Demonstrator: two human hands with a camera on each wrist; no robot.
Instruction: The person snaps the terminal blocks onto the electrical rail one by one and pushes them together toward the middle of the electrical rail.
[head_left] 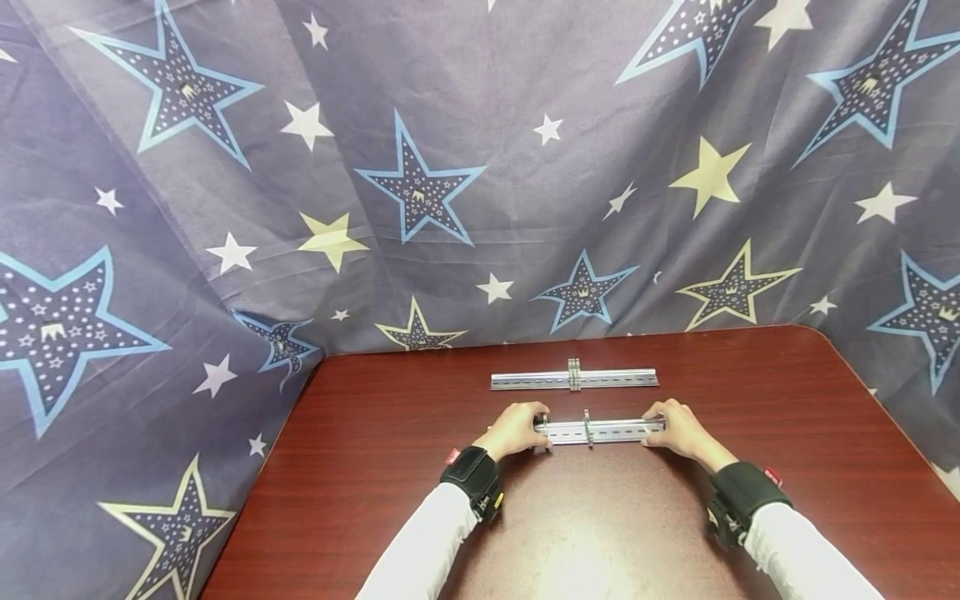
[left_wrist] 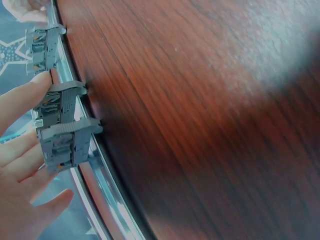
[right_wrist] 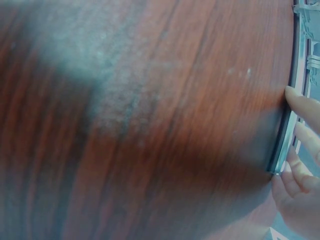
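Note:
A slotted metal DIN rail (head_left: 618,426) lies across the table before me. My left hand (head_left: 514,428) pinches a grey terminal block (left_wrist: 70,144) at the rail's left end. Beside it in the left wrist view sits a second grey block (left_wrist: 61,106), with a fingertip close to it; farther along stands another block (left_wrist: 44,47). The head view shows one block (head_left: 588,428) upright near the rail's middle. At the right end my right hand (head_left: 681,428) grips the rail (right_wrist: 287,135) between thumb and fingers. The left fingers partly hide the blocks there.
Behind, parallel to the first, lies another DIN rail (head_left: 528,381) with several terminal blocks (head_left: 574,375) grouped near its middle. Both rails are on a reddish-brown wooden table (head_left: 390,433). A star-patterned cloth (head_left: 450,275) hangs along the table's back and left edges.

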